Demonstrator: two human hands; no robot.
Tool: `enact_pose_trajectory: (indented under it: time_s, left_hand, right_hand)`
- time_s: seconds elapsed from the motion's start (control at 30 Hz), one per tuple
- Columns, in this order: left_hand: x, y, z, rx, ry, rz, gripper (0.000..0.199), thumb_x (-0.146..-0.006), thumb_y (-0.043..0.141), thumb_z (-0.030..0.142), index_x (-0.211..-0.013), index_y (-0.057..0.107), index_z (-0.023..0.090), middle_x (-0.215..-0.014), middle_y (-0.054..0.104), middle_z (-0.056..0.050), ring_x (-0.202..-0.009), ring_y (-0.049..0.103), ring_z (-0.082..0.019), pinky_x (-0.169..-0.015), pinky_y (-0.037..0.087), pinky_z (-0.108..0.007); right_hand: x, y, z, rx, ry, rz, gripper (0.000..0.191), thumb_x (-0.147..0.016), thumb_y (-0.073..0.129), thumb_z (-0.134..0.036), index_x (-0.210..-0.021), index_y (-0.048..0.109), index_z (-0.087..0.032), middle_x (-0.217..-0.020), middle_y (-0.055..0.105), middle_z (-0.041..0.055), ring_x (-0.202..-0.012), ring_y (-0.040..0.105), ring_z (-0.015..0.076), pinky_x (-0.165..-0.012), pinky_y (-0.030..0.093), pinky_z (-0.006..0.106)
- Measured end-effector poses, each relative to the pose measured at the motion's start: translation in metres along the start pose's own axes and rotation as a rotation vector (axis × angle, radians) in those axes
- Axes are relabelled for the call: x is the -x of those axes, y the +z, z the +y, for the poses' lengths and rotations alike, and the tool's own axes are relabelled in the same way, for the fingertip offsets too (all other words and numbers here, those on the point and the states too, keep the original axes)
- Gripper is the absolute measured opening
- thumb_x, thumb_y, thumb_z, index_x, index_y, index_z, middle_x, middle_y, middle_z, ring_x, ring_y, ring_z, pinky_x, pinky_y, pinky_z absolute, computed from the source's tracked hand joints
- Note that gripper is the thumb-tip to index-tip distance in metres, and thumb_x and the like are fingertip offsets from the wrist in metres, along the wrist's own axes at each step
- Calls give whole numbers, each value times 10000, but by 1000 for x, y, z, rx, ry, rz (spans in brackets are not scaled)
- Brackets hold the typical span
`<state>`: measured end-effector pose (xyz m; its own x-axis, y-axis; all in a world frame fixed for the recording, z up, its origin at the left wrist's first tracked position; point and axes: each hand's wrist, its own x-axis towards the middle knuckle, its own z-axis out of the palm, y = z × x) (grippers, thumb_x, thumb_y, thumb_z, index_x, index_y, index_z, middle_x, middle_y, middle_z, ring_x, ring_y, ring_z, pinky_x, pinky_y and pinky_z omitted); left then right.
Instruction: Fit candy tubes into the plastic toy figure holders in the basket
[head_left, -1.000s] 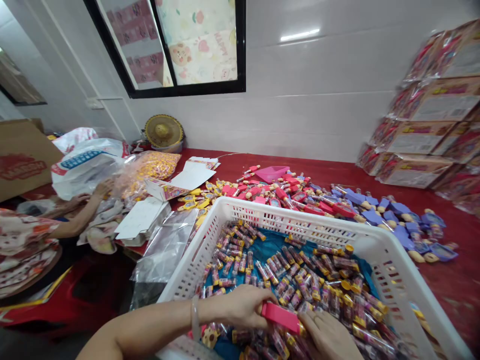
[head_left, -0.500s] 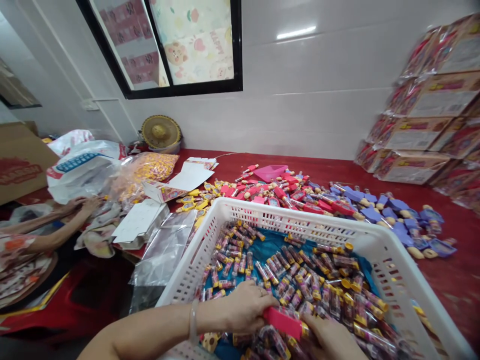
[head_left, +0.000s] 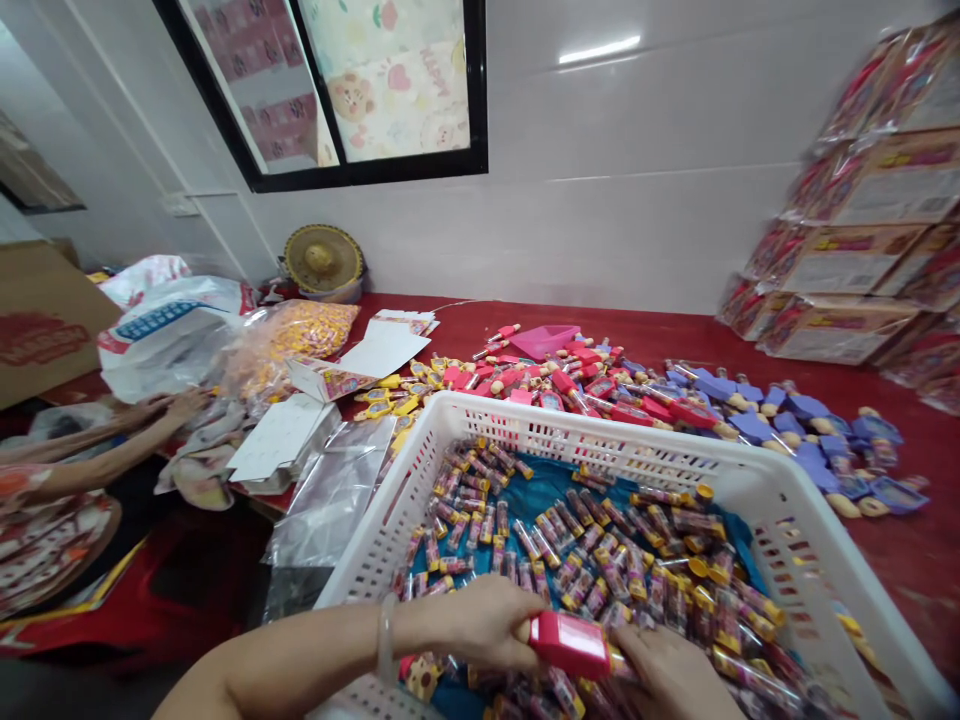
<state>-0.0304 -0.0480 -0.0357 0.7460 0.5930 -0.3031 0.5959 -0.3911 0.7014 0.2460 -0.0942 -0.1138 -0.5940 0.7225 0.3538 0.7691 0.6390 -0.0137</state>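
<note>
Over the near side of a white plastic basket (head_left: 600, 425), a red plastic toy piece (head_left: 570, 645) is held between both hands. My left hand (head_left: 491, 622) is closed around its left end, where a beige knob shows beside the fingers. At its right end my right hand (head_left: 664, 670) is closed on a small clear tube with a yellow end, which meets the red piece; most of this tube is hidden by the fingers. Many small clear tubes (head_left: 585, 580) with yellow caps and dark contents lie below on a blue liner (head_left: 529, 493) in the basket.
Behind the basket lie heaps of red pieces (head_left: 559, 385), purple pieces (head_left: 814, 440) and yellow pieces (head_left: 401, 400). Wrapped packs (head_left: 840, 325) are stacked at right. White cards (head_left: 281, 440) and clear bags (head_left: 330, 490) lie left. Another person's hands (head_left: 176, 405) work at far left.
The red piece has turned in my hands, so a shiny, framed face now shows. Both hands stay close together over the basket. The view has shifted slightly.
</note>
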Motion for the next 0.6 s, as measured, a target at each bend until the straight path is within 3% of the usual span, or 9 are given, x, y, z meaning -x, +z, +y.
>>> enact_pose_trajectory:
  time_s: [0.1,0.17,0.23,0.33,0.4,0.43,0.5,0.57,0.6]
  left_hand:
    - [-1,-7,3,506,-249,-270,475,-572,743,603,-787,625,195,-638,570,19,-560,536,-147,-541,433,-250]
    - [-1,-8,4,692,-318,-386,495,-539,766,598,-776,619,189,-643,576,18,-554,540,-144,-561,457,-264]
    - [0,-7,4,578,-240,-310,446,-572,772,534,-824,629,195,-667,580,20,-590,550,-149,-597,459,-264]
    - [2,-3,3,55,53,-20,304,-706,686,399,-933,635,203,-790,633,-17,-756,594,-198,-738,455,-298]
    - [2,0,3,-197,148,79,265,-744,635,357,-955,634,197,-849,656,-47,-823,605,-227,-794,441,-324]
    - [2,0,3,-231,129,82,263,-744,634,369,-942,637,196,-830,656,-46,-803,607,-227,-773,443,-320]
    - [2,-1,5,-98,6,19,318,-716,664,456,-904,644,200,-736,630,-17,-691,591,-197,-668,442,-281]
    - [1,-3,7,258,-142,-124,417,-650,704,555,-856,645,197,-675,591,9,-602,555,-160,-585,425,-251]
    - [1,-4,8,442,-195,-200,458,-617,718,590,-830,642,192,-667,580,14,-582,545,-147,-566,420,-244]
  right_hand:
    - [-7,-6,1,44,4,162,276,-691,499,-119,-951,538,-203,-874,691,69,-775,620,235,-783,407,353]
    - [-7,-9,0,25,0,170,227,-717,493,-126,-925,551,-196,-850,686,76,-763,608,234,-802,399,369]
    - [-3,-9,-1,-43,-13,55,191,-715,509,-126,-880,558,-208,-773,677,42,-683,598,200,-724,407,309]
    - [3,-8,-3,-156,6,-171,156,-716,540,-134,-831,557,-238,-680,656,-15,-578,579,157,-575,373,234]
    - [1,-8,-3,-189,36,-197,178,-712,544,-129,-842,559,-248,-696,662,-22,-587,587,156,-563,370,223]
    - [-2,-9,-3,-180,39,-136,201,-701,536,-124,-857,562,-248,-717,665,-13,-610,595,166,-584,381,231]
    - [-9,-12,-3,-114,37,49,247,-691,511,-115,-898,569,-237,-781,674,21,-693,611,200,-677,411,276]
    - [-14,-15,-3,-42,41,198,254,-701,495,-117,-921,573,-218,-838,676,61,-789,613,239,-768,412,336]
    - [-15,-16,-3,-31,42,210,236,-712,496,-121,-916,573,-212,-837,674,69,-804,610,244,-776,408,342]
